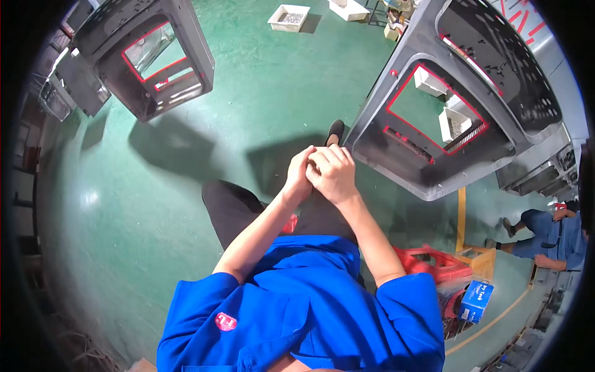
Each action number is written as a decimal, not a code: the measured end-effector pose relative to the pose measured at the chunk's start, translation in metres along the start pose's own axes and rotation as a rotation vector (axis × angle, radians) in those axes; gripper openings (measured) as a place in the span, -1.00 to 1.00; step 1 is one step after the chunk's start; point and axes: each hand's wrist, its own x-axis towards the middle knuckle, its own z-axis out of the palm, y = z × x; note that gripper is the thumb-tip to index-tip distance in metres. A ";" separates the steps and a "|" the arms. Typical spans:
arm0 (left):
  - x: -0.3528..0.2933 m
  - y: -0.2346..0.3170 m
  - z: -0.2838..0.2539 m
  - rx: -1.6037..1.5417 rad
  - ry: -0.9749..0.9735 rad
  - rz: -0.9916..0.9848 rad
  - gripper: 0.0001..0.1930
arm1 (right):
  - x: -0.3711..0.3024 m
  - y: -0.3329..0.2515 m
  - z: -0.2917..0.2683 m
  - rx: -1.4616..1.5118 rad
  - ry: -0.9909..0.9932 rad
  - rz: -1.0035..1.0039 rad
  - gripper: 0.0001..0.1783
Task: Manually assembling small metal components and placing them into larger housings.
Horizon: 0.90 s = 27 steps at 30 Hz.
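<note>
My left hand (298, 175) and my right hand (333, 172) meet over my lap, fingers curled and pressed together. Anything between them is too small or too hidden to make out. Just to the right of my hands stands a large grey moulded housing (376, 137), tilted, with red edging round its rectangular window. It is the thing nearest to my right hand, but the hand seems apart from it. A similar dark grey housing (207, 68) with a red-edged window is at the far left, out of reach of both hands.
White bins, one holding small metal parts (289, 18), lie on the green floor (260, 80); others show through the right housing's window. By my right elbow are a red plastic stool (434, 263) and a blue box (476, 302). Another person in blue (548, 239) sits at right.
</note>
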 end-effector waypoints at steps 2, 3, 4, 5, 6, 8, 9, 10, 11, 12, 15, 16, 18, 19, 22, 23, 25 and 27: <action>-0.008 -0.004 0.014 -0.011 0.042 -0.006 -0.79 | -0.004 0.003 -0.010 -0.015 -0.060 -0.015 -0.89; -0.010 -0.007 0.016 -0.009 0.067 -0.013 -0.79 | -0.007 0.005 -0.012 -0.020 -0.067 -0.030 -0.89; -0.009 -0.007 0.016 0.007 0.040 -0.017 -0.78 | -0.008 0.006 -0.012 -0.031 -0.071 -0.034 -0.90; -0.011 -0.008 0.016 -0.014 0.000 0.006 -0.74 | -0.010 0.006 -0.012 -0.049 -0.071 -0.048 -0.90; -0.016 -0.012 0.015 -0.002 0.039 0.015 -0.73 | -0.014 0.003 -0.012 -0.047 -0.064 -0.054 -0.90; -0.020 -0.014 0.021 -0.039 0.055 0.023 -0.70 | -0.015 0.000 -0.013 -0.046 -0.056 -0.068 -0.90; -0.017 -0.017 0.019 -0.086 0.040 0.018 -0.70 | -0.015 -0.001 -0.014 -0.042 -0.058 -0.070 -0.90; -0.015 -0.020 0.016 -0.132 0.024 0.018 -0.69 | -0.014 -0.002 -0.015 -0.036 -0.059 -0.075 -0.89; -0.014 -0.023 0.013 -0.166 0.085 0.000 -0.68 | -0.014 -0.002 -0.016 0.042 -0.061 -0.049 -0.87; -0.013 -0.025 0.009 -0.201 0.145 -0.018 -0.68 | -0.015 0.000 -0.019 0.119 -0.065 -0.022 -0.85; -0.014 -0.021 -0.012 -0.233 0.041 -0.057 -0.63 | 0.006 0.006 -0.039 0.415 -0.084 0.209 -0.84; -0.014 -0.022 -0.014 -0.263 0.051 -0.050 -0.65 | 0.020 0.010 -0.052 0.446 -0.044 0.284 -0.84; -0.013 -0.025 -0.006 -0.278 0.150 -0.054 -0.68 | 0.053 0.027 -0.083 0.396 0.045 0.287 -0.86; -0.009 -0.031 -0.006 -0.256 0.156 -0.062 -0.70 | 0.072 0.038 -0.104 0.321 0.098 0.222 -0.87; -0.007 -0.028 -0.004 -0.193 0.178 -0.098 -0.72 | 0.146 0.069 -0.149 -0.024 0.268 -0.048 -0.89; -0.008 -0.025 0.000 -0.145 0.189 -0.105 -0.73 | 0.175 0.078 -0.164 -0.201 0.307 -0.295 -0.89; -0.004 -0.033 0.018 -0.098 0.129 -0.148 -0.74 | 0.219 0.093 -0.217 -0.632 0.252 -0.520 -0.87; -0.003 -0.036 0.023 -0.102 0.075 -0.136 -0.75 | 0.256 0.109 -0.241 -0.777 0.151 -0.569 -0.82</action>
